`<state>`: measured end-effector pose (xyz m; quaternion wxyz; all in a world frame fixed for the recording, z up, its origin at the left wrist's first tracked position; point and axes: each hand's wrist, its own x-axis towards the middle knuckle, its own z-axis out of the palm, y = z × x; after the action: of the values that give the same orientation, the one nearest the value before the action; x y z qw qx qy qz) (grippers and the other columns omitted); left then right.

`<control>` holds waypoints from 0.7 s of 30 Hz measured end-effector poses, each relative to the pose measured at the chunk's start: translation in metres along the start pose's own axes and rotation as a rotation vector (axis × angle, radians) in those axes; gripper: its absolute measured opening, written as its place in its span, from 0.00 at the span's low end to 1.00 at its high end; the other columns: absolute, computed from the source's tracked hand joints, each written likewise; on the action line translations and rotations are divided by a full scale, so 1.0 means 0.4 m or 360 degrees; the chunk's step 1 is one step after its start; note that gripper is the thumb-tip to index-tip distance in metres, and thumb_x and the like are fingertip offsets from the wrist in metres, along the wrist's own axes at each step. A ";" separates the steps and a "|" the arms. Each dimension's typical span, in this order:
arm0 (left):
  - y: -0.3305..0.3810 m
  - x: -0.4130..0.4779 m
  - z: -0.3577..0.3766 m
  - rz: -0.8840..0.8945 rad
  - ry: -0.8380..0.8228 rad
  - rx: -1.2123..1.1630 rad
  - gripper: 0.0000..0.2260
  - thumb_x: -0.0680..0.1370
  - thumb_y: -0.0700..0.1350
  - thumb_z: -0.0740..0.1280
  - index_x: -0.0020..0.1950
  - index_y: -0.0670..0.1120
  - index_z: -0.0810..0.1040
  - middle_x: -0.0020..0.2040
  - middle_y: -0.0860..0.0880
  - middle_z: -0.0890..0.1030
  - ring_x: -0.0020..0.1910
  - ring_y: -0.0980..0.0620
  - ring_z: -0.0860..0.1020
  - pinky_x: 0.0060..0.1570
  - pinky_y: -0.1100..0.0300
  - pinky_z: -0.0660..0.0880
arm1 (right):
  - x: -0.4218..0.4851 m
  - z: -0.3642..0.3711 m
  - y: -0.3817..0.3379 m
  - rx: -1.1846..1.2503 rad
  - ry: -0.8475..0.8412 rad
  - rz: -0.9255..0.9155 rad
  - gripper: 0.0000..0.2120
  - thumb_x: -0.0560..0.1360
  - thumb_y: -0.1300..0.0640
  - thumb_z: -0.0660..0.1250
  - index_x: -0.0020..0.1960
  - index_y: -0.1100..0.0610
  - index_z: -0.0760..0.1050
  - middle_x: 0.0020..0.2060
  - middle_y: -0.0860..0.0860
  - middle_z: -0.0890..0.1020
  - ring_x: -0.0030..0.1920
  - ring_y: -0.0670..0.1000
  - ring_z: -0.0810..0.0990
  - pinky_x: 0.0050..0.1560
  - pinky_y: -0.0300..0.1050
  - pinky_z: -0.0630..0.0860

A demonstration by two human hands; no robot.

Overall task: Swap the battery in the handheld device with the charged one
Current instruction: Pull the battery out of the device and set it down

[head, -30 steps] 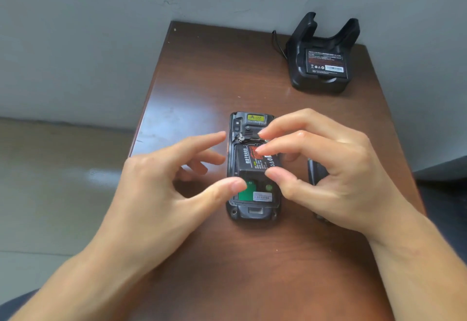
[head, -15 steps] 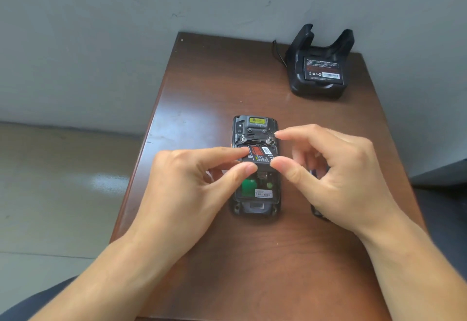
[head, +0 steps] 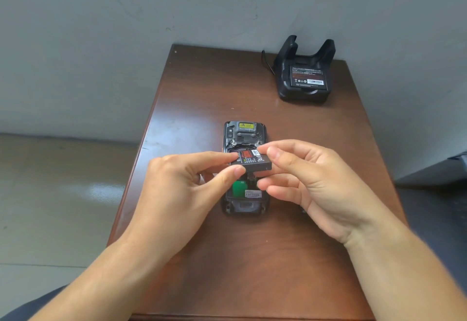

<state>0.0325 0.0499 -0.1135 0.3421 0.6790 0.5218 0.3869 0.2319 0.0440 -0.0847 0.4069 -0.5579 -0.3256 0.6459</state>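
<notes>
Right now we see the battery (head: 252, 161) lifted clear of the handheld device (head: 244, 169), held level just above its open back. Our left hand (head: 177, 194) pinches the battery's near-left corner between thumb and forefinger, and our right hand (head: 310, 184) grips its right end, thumb on the upper edge and the other fingers curled below it. So both hands are closed on the same battery, close together over the device. The device lies face down on the brown table (head: 252, 257), its cover off, with a yellow label near its far end and a green patch and a small white sticker showing in the bared compartment. At the far right corner of the table stands a black charging dock (head: 304, 73), and a second battery (head: 307, 76) sits in it, label facing us. A dark cord leaves the dock's left side. Behind the table is a grey wall (head: 101, 42).
</notes>
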 end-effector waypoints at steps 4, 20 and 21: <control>0.004 -0.001 -0.002 0.0009 0.0042 -0.0075 0.08 0.71 0.57 0.74 0.49 0.61 0.86 0.36 0.57 0.87 0.32 0.39 0.76 0.32 0.53 0.75 | -0.005 -0.004 -0.002 0.0081 -0.0015 -0.0014 0.14 0.69 0.53 0.72 0.53 0.57 0.84 0.42 0.57 0.87 0.34 0.50 0.86 0.33 0.37 0.83; 0.009 0.009 0.003 0.0343 0.0002 0.0103 0.15 0.72 0.52 0.74 0.59 0.59 0.84 0.41 0.72 0.80 0.40 0.59 0.76 0.41 0.73 0.68 | -0.006 -0.035 -0.019 -0.0028 -0.0065 -0.0018 0.09 0.79 0.60 0.66 0.58 0.57 0.80 0.40 0.57 0.87 0.35 0.51 0.86 0.31 0.38 0.80; 0.011 0.014 0.007 0.0332 0.0019 0.0097 0.16 0.72 0.51 0.74 0.60 0.60 0.83 0.41 0.69 0.80 0.40 0.58 0.76 0.41 0.73 0.68 | -0.006 -0.034 -0.018 -0.0017 -0.0042 -0.0036 0.09 0.79 0.60 0.66 0.59 0.58 0.79 0.41 0.57 0.87 0.36 0.52 0.86 0.32 0.39 0.80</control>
<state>0.0379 0.0540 -0.1099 0.2761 0.7373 0.4619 0.4085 0.2465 0.0447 -0.0795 0.4068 -0.5477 -0.3408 0.6468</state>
